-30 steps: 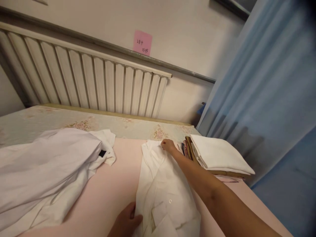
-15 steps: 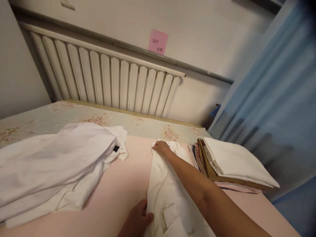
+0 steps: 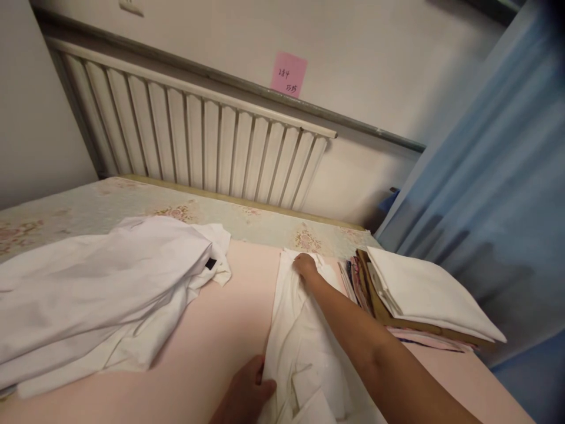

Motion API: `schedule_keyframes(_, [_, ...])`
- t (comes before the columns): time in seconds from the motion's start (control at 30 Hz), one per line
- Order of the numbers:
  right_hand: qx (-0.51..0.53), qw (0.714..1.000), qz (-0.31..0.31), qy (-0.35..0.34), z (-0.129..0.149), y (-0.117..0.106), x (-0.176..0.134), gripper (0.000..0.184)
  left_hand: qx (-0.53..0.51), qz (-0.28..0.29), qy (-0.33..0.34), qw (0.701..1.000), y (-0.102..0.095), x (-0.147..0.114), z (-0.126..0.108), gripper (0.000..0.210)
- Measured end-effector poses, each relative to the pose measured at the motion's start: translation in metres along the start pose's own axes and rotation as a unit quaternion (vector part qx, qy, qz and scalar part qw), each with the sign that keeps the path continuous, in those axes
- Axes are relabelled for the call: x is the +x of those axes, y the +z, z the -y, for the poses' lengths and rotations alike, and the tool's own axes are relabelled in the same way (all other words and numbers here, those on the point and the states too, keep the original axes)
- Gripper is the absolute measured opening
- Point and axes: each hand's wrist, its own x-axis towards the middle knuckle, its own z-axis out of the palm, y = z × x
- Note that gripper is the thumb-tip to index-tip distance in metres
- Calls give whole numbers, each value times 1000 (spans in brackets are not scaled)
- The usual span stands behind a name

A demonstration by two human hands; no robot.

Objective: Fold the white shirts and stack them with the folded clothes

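Observation:
A white shirt, narrowed into a long strip with creases along it, lies on the pink cloth in front of me. My right hand is closed on its fabric near the far end, with the fingertips partly hidden. At the near left edge, my left hand grips the same shirt between thumb and fingers. My right forearm covers part of its right side.
Loose white shirts, one with a black label, lie in a heap at left. To the right stands a stack of folded clothes. Behind the floral bed surface are a radiator and wall; a blue curtain hangs at right.
My right hand has moved right from the shirt's far left corner, drawing some fabric inward. The left hand stays at the near edge. The view has shifted slightly.

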Motion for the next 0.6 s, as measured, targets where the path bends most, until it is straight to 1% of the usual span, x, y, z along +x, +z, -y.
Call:
schedule_keyframes(0.13, [-18, 1000, 15, -8, 9, -6, 6, 32, 2, -1, 6, 1000, -1, -3, -4, 28])
schedule_keyframes(0.3, [-43, 997, -22, -57, 27, -10, 7, 25, 8, -4, 17, 1000, -2, -7, -7, 25])
schedule_keyframes(0.43, [-65, 993, -37, -90, 40, -10, 9, 26, 18, -13, 8, 1000, 0, -5, -3, 24])
schedule_keyframes(0.5, [-77, 992, -27, -96, 46, -10, 13, 28, 26, -17, 8, 999, 1, -3, -2, 23])
schedule_keyframes(0.6, [-95, 991, 8, -93, 53, -8, 20, 28, 43, -24, 7, 999, 2, -3, -4, 21])
